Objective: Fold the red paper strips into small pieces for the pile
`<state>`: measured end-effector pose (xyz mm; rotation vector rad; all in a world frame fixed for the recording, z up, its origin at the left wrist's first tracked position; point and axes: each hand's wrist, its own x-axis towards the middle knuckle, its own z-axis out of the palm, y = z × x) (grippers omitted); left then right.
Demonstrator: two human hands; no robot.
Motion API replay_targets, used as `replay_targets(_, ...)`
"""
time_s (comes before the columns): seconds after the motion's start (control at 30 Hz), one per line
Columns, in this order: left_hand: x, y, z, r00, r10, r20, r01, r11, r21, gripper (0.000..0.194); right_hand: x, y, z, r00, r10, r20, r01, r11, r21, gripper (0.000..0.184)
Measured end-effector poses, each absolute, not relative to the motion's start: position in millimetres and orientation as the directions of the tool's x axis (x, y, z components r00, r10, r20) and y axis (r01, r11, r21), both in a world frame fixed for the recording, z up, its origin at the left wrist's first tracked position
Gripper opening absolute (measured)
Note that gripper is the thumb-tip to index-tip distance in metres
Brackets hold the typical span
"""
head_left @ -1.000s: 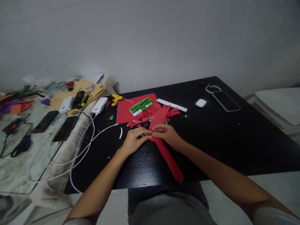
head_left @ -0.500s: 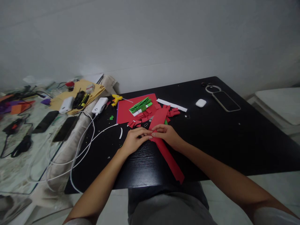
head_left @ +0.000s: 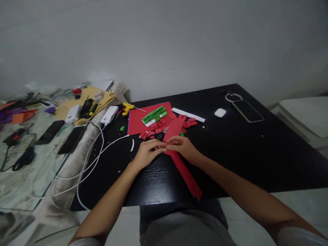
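Note:
A long red paper strip [head_left: 186, 174] runs from the pile of cut pieces down toward the table's front edge, with a fold near its middle. My left hand [head_left: 150, 152] pinches the strip's left edge at the fold. From the other side my right hand [head_left: 183, 147] grips the same spot, fingertips almost meeting those of the left. Small red paper pieces [head_left: 191, 122] lie scattered just beyond. Partly covered by the strip and pieces is a pair of scissors [head_left: 159, 136]. Folded green paper strips [head_left: 154, 114] rest on a red sheet [head_left: 134, 123].
A yellow glue gun [head_left: 127, 108] lies behind on the black table [head_left: 230, 153]. A white power bank [head_left: 109, 114] with a white cable sits left. To the right are a white earbud case [head_left: 220, 112] and a phone [head_left: 248, 111]. A white paper strip [head_left: 188, 114] lies at the back.
Both hands keep their hold on the red paper strip at the fold. The view has shifted very slightly; nothing else has visibly moved.

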<state>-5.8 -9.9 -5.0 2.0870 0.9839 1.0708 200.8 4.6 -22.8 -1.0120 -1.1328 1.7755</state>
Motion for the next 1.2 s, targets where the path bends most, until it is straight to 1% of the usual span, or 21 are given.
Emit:
replay_targets(0.47,-6,-10,-5,0.398,0.819,0.413,0.351,-0.551,0.757,0.020,201,3,-21,-0.388,0.900,-0.196,-0.205,-0.292,-0.934,0.032)
replay_targets(0.67,-6,-9,-5,0.388,0.837,0.386,0.329,-0.518,0.790,0.022,201,3,-21,-0.386,0.901,-0.199,-0.207,-0.295,-0.933,0.032)
replay_targets(0.8,-12,-7,-4,0.367,0.878,0.307,0.317,-0.428,0.846,0.026,201,4,-22,-0.388,0.900,-0.200,-0.209,-0.298,-0.931,0.033)
replay_targets(0.9,-15,-5,-6,0.316,0.925,0.208,0.346,-0.317,0.883,0.027,200,4,-23,-0.360,0.908,-0.216,-0.196,-0.299,-0.934,0.034)
replay_targets(1.0,-14,-7,-8,0.341,0.934,0.105,0.350,-0.230,0.908,0.030,199,3,-22,-0.361,0.904,-0.227,-0.187,-0.309,-0.933,0.035)
replay_targets(1.07,-10,-8,-9,0.377,0.924,0.068,0.349,-0.210,0.913,0.030,199,2,-22,-0.374,0.900,-0.224,-0.187,-0.310,-0.932,0.036)
replay_targets(1.2,-5,-10,-10,0.411,0.909,0.070,0.349,-0.228,0.909,0.025,198,2,-23,-0.379,0.902,-0.205,-0.168,-0.285,-0.944,0.035)
